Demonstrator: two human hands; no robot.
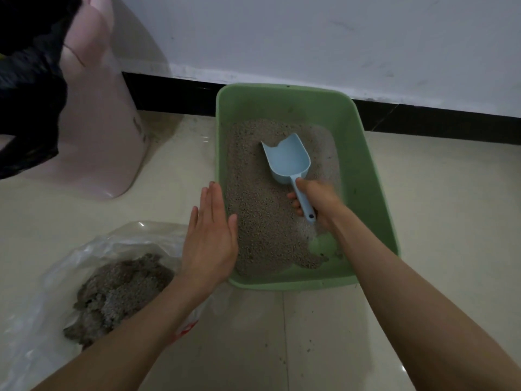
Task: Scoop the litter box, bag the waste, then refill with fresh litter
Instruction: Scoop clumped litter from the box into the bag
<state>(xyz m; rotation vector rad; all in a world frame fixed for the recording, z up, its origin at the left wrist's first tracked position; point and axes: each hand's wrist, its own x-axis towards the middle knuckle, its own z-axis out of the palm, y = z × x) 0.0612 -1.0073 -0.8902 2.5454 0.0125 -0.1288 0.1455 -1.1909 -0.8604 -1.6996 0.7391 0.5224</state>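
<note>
On the tiled floor (pixel 423 221), up against the black baseboard (pixel 423 117) at its far edge, sits a green litter box (pixel 375 170). Grey-beige litter (pixel 253 198) covers most of its bottom — only the near right corner shows bare green plastic. A pale blue scoop (pixel 289 162) lies low over the litter near the middle of the box, its open mouth pointing toward the wall, the bowl holding nothing that can be seen.

The right hand (pixel 318 200) reaches in from the near right side and grasps the scoop's handle, fingers (pixel 296 204) curled round it from below, thumb on top; the end of the handle pokes out by the wrist. The left hand (pixel 210 238) is released, fingers straight and held together, palm turned toward the box. It stands edge-on at the box's left wall, near the front left corner; whether it touches the rim I cannot tell.

Near the left edge of the floor, just beside that hand, lies a clear plastic bag (pixel 42 292), open and slack, with a heap of darker clumped waste (pixel 118 292) in it. Some red print shows on the bag under the left forearm.

Farther back at the left stands a pink bin (pixel 98 136) — a black bag (pixel 25 80) hangs over its near side. A white wall (pixel 310 38) rises above the baseboard.
</note>
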